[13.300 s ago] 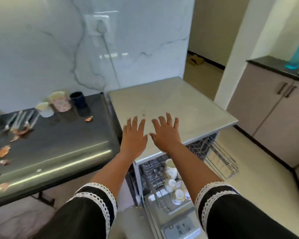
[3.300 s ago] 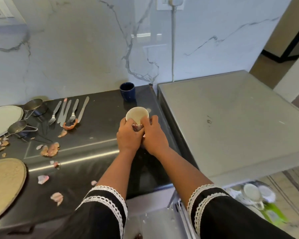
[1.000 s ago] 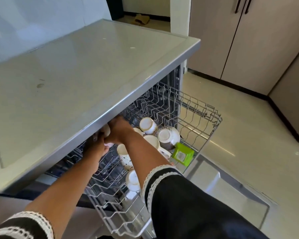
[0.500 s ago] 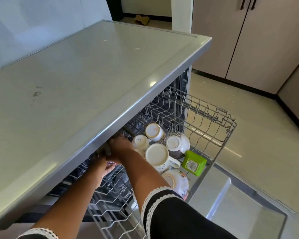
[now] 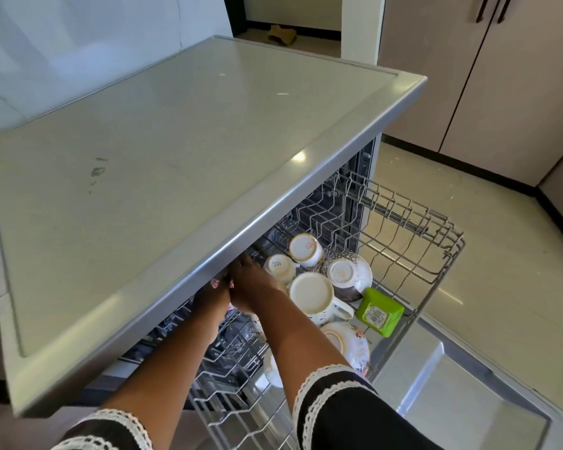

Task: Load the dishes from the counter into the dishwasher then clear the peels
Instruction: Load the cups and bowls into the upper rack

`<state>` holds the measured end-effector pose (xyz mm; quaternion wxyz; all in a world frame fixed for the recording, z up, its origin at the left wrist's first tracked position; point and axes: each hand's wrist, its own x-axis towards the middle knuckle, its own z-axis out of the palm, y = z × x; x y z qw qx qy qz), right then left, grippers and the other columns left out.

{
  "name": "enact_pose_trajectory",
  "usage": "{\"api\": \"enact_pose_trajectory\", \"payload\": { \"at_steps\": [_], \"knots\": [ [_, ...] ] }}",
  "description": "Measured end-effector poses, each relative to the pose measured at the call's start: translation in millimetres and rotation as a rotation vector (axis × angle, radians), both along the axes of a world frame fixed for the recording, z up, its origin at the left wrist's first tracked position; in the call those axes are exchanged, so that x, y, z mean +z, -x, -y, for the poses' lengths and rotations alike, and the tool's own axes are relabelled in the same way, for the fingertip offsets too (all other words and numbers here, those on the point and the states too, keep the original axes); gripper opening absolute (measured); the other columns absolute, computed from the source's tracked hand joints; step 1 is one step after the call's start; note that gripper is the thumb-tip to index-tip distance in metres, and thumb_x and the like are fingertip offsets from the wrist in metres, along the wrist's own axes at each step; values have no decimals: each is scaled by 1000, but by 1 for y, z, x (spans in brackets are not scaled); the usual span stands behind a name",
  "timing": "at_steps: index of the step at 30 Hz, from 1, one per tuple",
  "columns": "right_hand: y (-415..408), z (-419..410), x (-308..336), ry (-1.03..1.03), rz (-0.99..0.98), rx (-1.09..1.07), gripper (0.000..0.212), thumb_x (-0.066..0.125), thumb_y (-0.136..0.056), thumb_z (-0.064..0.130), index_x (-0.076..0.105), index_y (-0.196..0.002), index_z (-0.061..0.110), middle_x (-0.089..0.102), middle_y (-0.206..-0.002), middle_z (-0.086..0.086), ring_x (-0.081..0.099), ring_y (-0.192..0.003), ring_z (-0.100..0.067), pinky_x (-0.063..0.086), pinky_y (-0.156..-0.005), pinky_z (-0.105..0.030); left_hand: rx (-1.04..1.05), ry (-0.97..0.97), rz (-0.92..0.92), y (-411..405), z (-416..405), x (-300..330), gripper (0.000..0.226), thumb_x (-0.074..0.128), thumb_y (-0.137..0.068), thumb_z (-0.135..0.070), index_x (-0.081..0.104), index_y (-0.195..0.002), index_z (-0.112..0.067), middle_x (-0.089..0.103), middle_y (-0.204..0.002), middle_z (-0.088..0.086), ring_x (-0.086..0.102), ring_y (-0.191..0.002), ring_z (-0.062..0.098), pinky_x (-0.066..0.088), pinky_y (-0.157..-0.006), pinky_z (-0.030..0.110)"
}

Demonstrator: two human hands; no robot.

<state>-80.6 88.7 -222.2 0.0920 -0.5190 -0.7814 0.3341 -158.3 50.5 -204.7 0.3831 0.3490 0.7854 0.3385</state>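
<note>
Right now both hands are reaching under the lip of the dishwasher top [image 5: 176, 164], into the pulled-out rack [image 5: 413, 228]. The left hand [image 5: 213, 295] and the right hand [image 5: 251, 287] are touching each other around a small flowery cup [image 5: 216, 282]. Only a tiny bit of the cup is peeking out, and the fingers are hiding under the top, so I cannot tell if they are spread or pinching. Just beside the fingers, on their right, upside-down cups [image 5: 306, 250], a white mug [image 5: 312, 297] and a bowl [image 5: 350, 274] are already sitting in the rack. A green box [image 5: 379, 311] is sitting past the mug. So some dishes are loaded. The counter and peels are not showing, so that part is probably still waiting.
</note>
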Motion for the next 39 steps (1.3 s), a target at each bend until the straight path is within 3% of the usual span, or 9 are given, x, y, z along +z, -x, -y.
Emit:
{"api": "enact_pose_trajectory", "payload": {
  "at_steps": [3, 5, 6, 8, 12, 18, 28, 32, 39],
  "knots": [
    [-2, 6, -1, -82, -8, 0, 53, 46, -96, 16, 32, -146, 7, 30, -149, -15, 29, -138, -34, 36, -109, -46, -45, 39, -93, 6, -4, -5, 3, 48, -99, -17, 51, -97, -17, 58, -93, 8, 54, -98, 28, 48, -88, 42],
    [-6, 11, -2, -135, -2, 10, 57, 47, -94, 15, 29, -148, 9, 26, -152, -14, 18, -144, -31, 28, -115, -43, -109, -23, -209, 4, -2, 1, 15, 47, -98, -12, 47, -86, -20, 49, -78, 2, 49, -91, 25, 41, -75, 30],
    [-7, 14, -2, -158, 2, 14, 60, 48, -93, 16, 26, -149, 10, 23, -155, -14, 13, -146, -30, 21, -118, -42, -160, -40, -290, 2, 1, 5, 4, 49, -98, -14, 52, -97, -15, 54, -85, 6, 50, -94, 27, 38, -76, 31],
    [-11, 20, 1, -210, 29, 14, 65, 48, -94, 20, 21, -152, 11, 16, -159, -13, 6, -149, -29, 9, -121, -42, -282, 14, -537, -5, 10, 18, 36, 50, -99, -22, 47, -133, -11, 56, -125, 16, 48, -119, 32, 35, -92, 36],
    [-30, 37, 14, -303, 154, -23, 67, 41, -96, 27, 11, -154, 11, 0, -162, -14, -7, -149, -29, -10, -119, -42, -465, -28, -777, -9, 28, 33, 64, 53, -94, -32, 25, -151, -24, 30, -156, 6, 28, -141, 25, 23, -109, 37],
    [-75, 63, 40, -200, 353, -6, 71, 33, -100, 38, -6, -155, 14, -13, -162, -10, -16, -148, -28, -8, -120, -47, -697, 110, -852, -28, 42, 42, 81, 40, -94, -58, -12, -151, -35, -11, -162, -5, -4, -149, 21, 4, -118, 45],
    [-127, 99, 62, -278, 461, -78, 77, 24, -99, 56, -8, -154, 14, -25, -158, -11, -24, -145, -31, -12, -118, -51, -827, -73, -1008, -53, 64, 49, 81, -2, -78, -73, -20, -147, -36, -22, -158, -3, -29, -141, 15, -23, -112, 40],
    [-147, 117, 88, -420, 457, -140, 79, 34, -97, 55, -2, -154, 13, -21, -157, -12, -21, -145, -30, -15, -117, -50, -889, -221, -1029, -73, 77, 68, 71, 10, -91, -63, -2, -153, -32, -11, -160, 1, -11, -148, 25, 9, -120, 47],
    [-170, 137, 146, -506, 515, -226, 90, 52, -92, 51, -5, -151, 14, -18, -158, -13, -28, -144, -31, -18, -114, -50, -844, -388, -1170, -97, 109, 127, 68, 19, -97, -60, 22, -153, -23, 13, -161, 9, 9, -149, 29, 14, -117, 50]
  ]
}}
